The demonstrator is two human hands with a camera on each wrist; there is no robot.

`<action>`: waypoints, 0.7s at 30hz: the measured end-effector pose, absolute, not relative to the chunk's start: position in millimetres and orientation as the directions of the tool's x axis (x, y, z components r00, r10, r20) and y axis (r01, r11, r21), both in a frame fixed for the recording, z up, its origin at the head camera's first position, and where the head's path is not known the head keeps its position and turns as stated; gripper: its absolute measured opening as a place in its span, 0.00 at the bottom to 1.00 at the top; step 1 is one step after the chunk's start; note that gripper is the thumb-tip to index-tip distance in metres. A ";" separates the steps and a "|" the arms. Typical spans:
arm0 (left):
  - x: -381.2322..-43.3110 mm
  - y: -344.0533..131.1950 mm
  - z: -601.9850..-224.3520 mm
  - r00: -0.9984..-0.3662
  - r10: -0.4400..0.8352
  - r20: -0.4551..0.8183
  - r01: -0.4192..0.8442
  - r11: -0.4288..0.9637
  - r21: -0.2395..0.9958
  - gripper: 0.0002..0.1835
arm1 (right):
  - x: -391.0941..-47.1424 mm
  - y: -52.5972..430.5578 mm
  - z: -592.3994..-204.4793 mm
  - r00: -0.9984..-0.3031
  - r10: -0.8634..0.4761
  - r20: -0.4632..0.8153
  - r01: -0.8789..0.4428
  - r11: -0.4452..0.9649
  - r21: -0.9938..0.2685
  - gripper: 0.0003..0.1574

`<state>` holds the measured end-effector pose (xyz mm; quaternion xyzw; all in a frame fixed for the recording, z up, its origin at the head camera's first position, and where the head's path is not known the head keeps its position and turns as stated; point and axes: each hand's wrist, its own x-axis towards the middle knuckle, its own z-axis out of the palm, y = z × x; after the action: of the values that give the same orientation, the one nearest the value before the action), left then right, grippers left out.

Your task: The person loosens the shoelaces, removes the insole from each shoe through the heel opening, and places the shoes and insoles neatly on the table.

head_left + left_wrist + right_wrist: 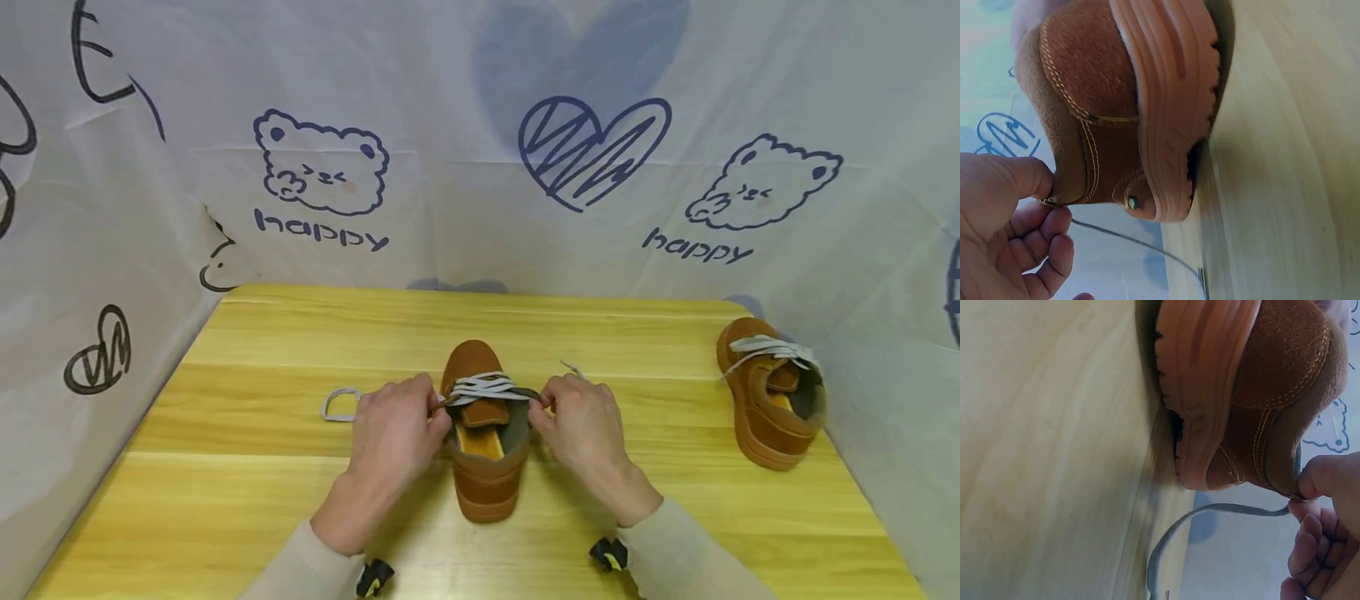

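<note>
A brown suede shoe (486,487) stands on the table with its toe pointing away and white laces (483,386) crossed over its tongue (483,412). On its left side my left hand (393,425) pinches the upper corner of the lacing flap between thumb and fingers. My right hand (585,425) pinches the matching flap corner on the right, and both flaps are spread outward. From under the left fingers a loose lace end (1135,239) runs down to the table. Another lace end (1210,509) hangs in a curve from the right fingers.
A second brown shoe (776,392), with white laces, sits at the table's right edge. The wooden table (262,500) is bordered by a white printed cloth (450,100) behind and at both sides. A lace loop (340,404) lies left of my left hand.
</note>
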<state>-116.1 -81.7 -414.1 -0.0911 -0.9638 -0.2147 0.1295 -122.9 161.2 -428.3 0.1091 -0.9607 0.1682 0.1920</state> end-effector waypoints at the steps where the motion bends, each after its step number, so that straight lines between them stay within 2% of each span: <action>1: -115.9 -83.5 -413.8 -0.956 0.111 0.271 0.217 0.891 0.399 0.11 | -123.0 161.5 -428.6 -0.901 -0.150 0.407 -0.278 0.920 -0.277 0.14; 4: -114.8 -86.7 -413.7 -0.964 0.102 0.246 0.199 0.890 0.409 0.10 | -122.5 161.6 -429.0 -0.906 -0.153 0.395 -0.279 0.917 -0.284 0.14; 7: -114.9 -85.2 -415.3 -0.944 0.150 0.294 0.263 0.880 0.395 0.10 | -121.3 161.0 -428.5 -0.913 -0.141 0.383 -0.267 0.917 -0.296 0.14; 14: -117.5 -73.6 -417.0 -0.811 0.347 0.471 0.513 0.809 0.287 0.12 | -119.0 157.0 -427.7 -0.909 -0.155 0.386 -0.284 0.909 -0.303 0.16; 21: -118.3 -65.7 -412.1 -0.776 0.477 0.413 0.587 0.786 0.195 0.18 | -118.0 151.7 -424.6 -0.912 -0.163 0.377 -0.297 0.895 -0.332 0.17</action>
<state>-118.3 -65.7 -412.1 -0.2865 -0.9288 -0.1584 0.1735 -118.0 151.7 -424.6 0.1200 -0.9581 0.1948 0.1724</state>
